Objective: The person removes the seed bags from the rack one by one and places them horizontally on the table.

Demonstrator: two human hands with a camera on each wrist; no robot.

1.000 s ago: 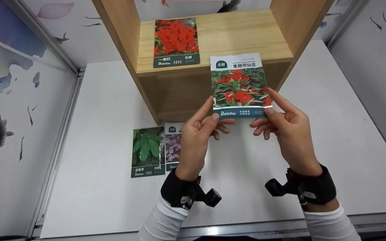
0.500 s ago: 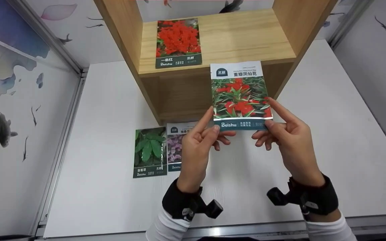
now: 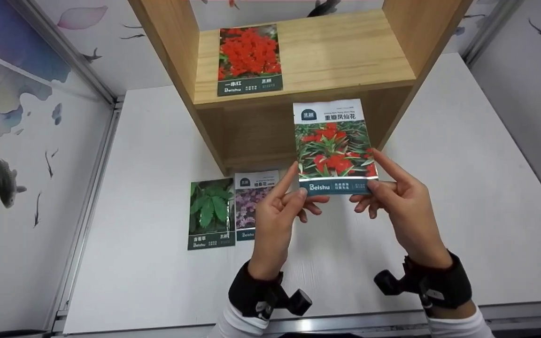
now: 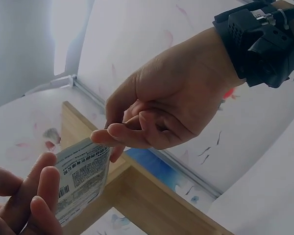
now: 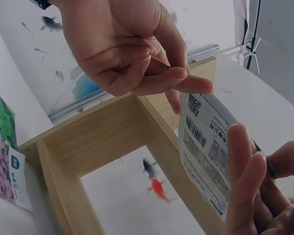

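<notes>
A seed packet with red balsam flowers (image 3: 331,150) is held in the air between both hands, its picture side up and slightly tilted in the head view. My left hand (image 3: 274,220) pinches its lower left corner between thumb and fingers. The lower right corner is pinched by my right hand (image 3: 405,206). Both wrist views show the packet's printed back (image 4: 81,169) with text and a barcode. On the table lie a green-leaf packet (image 3: 212,211) and a purple-flower packet (image 3: 247,206), side by side; the purple one is partly hidden by the left hand.
A wooden shelf unit (image 3: 345,51) stands behind the hands. On its upper board, at the left, lies a packet with a mass of red flowers (image 3: 250,56). The white table (image 3: 148,281) has side walls printed with fish.
Both hands have drawn the balsam packet back from the upper board's edge, toward the person. It now appears lower, in front of the lower compartment. More of the purple-flower packet shows.
</notes>
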